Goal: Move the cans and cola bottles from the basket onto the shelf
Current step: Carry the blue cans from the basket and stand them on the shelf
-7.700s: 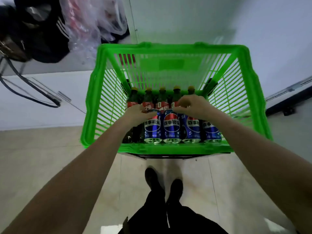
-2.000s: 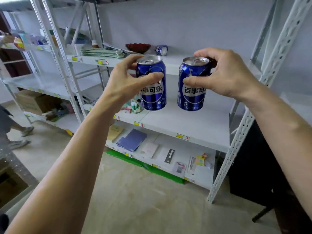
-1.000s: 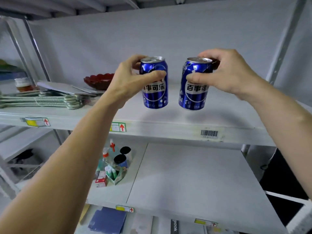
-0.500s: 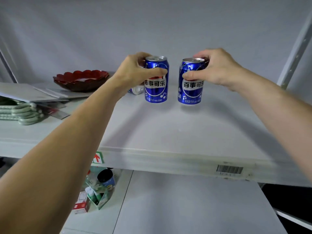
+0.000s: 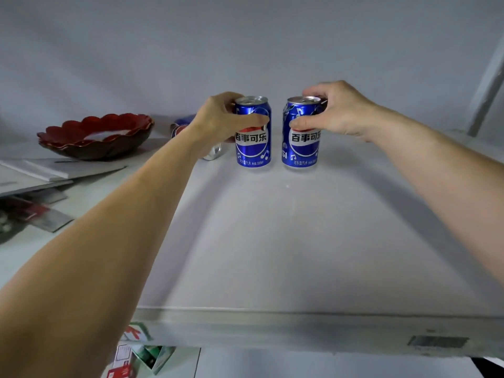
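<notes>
Upright, two gripped cans (image 5: 253, 132) on shelf (image 5: 272, 241)

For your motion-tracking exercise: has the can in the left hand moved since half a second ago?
Yes. The left hand's can has come down toward the shelf, farther from the red bowl.

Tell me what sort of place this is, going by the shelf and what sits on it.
Probably a stockroom or small shop's storage area: a white metal shelf with a barcode label on its front edge, blue cola cans being set down, and a red bowl beside stacked papers.
</notes>
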